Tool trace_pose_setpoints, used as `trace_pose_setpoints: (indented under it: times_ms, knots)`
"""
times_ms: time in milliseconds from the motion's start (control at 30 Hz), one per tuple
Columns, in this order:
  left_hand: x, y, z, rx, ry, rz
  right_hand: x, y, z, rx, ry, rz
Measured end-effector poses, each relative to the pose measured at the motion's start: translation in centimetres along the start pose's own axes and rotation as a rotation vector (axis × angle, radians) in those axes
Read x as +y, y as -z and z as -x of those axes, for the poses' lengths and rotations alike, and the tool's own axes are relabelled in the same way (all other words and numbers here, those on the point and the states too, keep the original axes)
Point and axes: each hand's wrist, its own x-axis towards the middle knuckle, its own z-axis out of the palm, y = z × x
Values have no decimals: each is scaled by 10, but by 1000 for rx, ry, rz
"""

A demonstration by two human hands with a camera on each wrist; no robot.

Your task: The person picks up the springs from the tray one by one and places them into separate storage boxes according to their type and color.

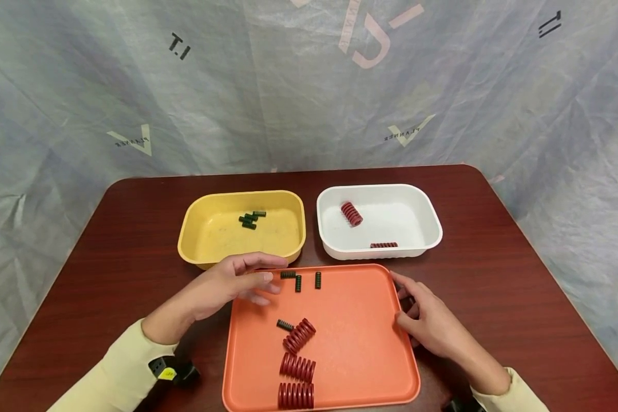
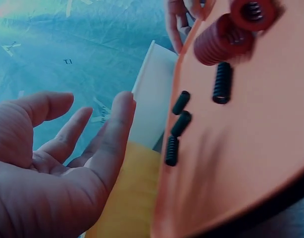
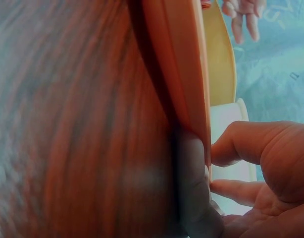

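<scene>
My left hand [image 1: 232,283] hovers with spread fingers over the back left corner of an orange tray [image 1: 363,343]; nothing lies between its fingers. At the tray's right side, my right hand [image 1: 430,320] pinches the rim, with thumb and fingers on both sides of it in the right wrist view. Near the left fingertips are small dark green springs, one lying sideways [image 1: 288,274] and two upright in view [image 1: 298,284] [image 1: 317,280]. Another green spring [image 1: 285,325] touches or overlaps a thick red spring [image 1: 299,336]. Two more red springs [image 1: 297,367] [image 1: 296,396] lie toward the tray's front.
Behind the tray stand a yellow bin [image 1: 198,229] with several green springs [image 1: 249,218] and a white bin [image 1: 432,229] with a red spring [image 1: 351,213] and another [image 1: 383,245] partly hidden by its front wall. A printed sheet [image 1: 288,103] hangs behind the dark table [image 1: 499,257].
</scene>
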Motion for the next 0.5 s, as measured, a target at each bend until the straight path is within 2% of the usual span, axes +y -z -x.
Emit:
trace_pose_setpoints:
  times_ms: [333, 500]
  knots:
    - [-28, -2, -7, 30, 63, 17, 0, 0, 0, 1, 2, -7]
    - [-37, 1, -11, 57, 83, 11, 1, 1, 0, 1, 36, -25]
